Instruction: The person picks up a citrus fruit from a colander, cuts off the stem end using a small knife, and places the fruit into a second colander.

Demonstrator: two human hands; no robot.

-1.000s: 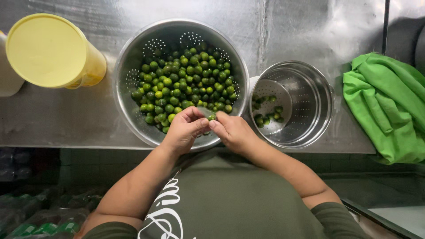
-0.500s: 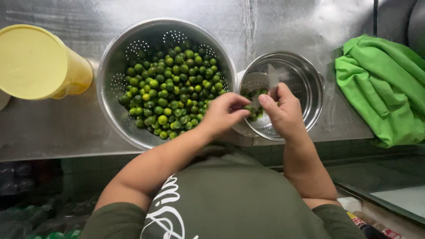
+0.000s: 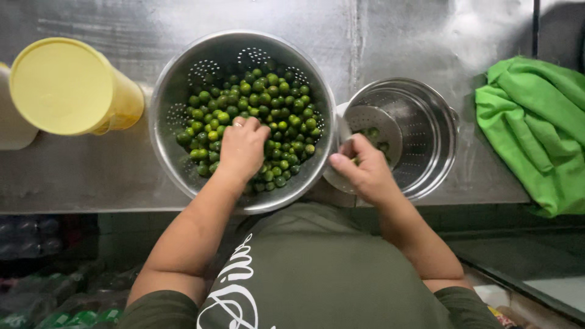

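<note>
From the head camera, looking straight down, the left hand (image 3: 242,148) lies palm-down in the large steel colander (image 3: 177,91), its fingers curled into the heap of small green citrus fruits (image 3: 268,100); the fingertips are buried among the fruit, so whether they pinch one cannot be told. The fruits fill the middle and near side of the colander, while its far wall shows bare perforated metal. The right hand (image 3: 361,169) sits at the near rim of the smaller perforated steel pot (image 3: 426,122), just beside the colander, with fingers bent inward and closed over something small and greenish; only a sliver of it shows between thumb and fingers, too little to name with certainty. A few green fruits (image 3: 373,134) lie inside the pot, partly hidden by the hand and by glare. On the steel counter (image 3: 79,170), a yellow lidded container (image 3: 64,85) stands to the left, and a pale object beside it is cut off by the frame edge. A crumpled green cloth (image 3: 536,128) lies at the right, also cropped. Below the counter edge, the shelves are dark and blurred.
</note>
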